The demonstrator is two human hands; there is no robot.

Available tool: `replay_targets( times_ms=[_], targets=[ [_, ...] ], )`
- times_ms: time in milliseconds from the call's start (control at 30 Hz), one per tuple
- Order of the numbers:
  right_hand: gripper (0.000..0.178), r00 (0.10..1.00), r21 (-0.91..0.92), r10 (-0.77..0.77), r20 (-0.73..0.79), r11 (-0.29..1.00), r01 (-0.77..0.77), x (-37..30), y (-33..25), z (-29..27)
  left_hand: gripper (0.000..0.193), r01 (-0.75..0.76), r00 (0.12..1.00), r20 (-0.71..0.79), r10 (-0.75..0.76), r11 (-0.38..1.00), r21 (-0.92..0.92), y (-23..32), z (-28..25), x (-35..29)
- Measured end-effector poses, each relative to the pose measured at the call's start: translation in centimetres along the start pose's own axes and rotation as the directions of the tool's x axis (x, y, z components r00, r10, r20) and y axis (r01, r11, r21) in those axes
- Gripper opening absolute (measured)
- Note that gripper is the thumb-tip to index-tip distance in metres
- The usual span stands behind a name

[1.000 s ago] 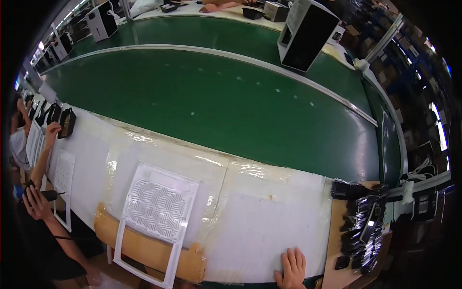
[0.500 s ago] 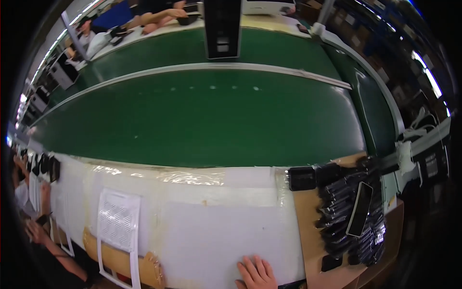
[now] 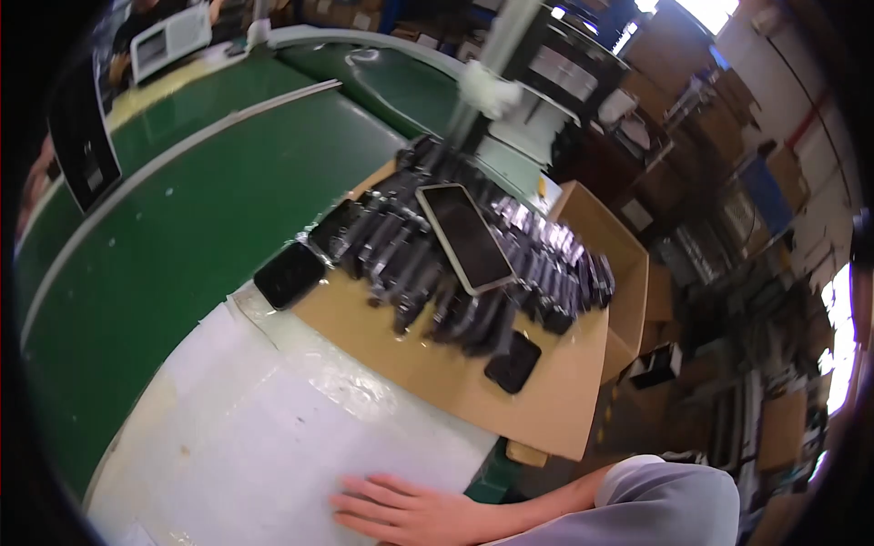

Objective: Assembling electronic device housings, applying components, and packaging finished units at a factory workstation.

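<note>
While the right hand [image 3: 410, 515] rests back upward on the white work surface [image 3: 264, 446], its fingers are extended and slightly parted, gripping nothing. The left hand is out of view; its state cannot be told. The white work surface lies along the lower left, bordering the green belt [image 3: 218, 200]. Beyond the right hand, a cardboard sheet [image 3: 391, 364] carries closely packed rows of black wrapped parts [image 3: 401, 268]. A light-framed device with a dark screen [image 3: 466, 238] lies atop these rows. One separate black part [image 3: 513, 362] lies on the sheet, nearer the hand. An open cardboard box [image 3: 628, 282] stands just beside the sheet.
</note>
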State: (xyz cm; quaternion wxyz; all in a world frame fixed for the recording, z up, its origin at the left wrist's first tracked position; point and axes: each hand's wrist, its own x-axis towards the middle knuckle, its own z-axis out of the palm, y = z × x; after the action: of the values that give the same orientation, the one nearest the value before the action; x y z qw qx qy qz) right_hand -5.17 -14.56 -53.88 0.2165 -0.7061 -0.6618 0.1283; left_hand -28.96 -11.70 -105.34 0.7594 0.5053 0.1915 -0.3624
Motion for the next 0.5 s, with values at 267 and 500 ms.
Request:
replay_targets(
  times_ms=[267, 500],
  targets=[
    [0.050, 0.946, -0.114, -0.084, -0.314, 0.992, 0.050, -3.5, -0.2, 3.9, 0.032, 0.056, 0.974, -0.224, -0.020, 0.986, 0.155, -5.6, 0.5, -14.5],
    [0.025, 0.922, 0.359, 0.074, -0.379, 0.930, 0.073, -21.2, -4.9, 6.1, 0.032, -0.222, 0.551, -0.834, -0.025, 0.959, -0.176, -21.8, 17.0, -28.2]
  ],
)
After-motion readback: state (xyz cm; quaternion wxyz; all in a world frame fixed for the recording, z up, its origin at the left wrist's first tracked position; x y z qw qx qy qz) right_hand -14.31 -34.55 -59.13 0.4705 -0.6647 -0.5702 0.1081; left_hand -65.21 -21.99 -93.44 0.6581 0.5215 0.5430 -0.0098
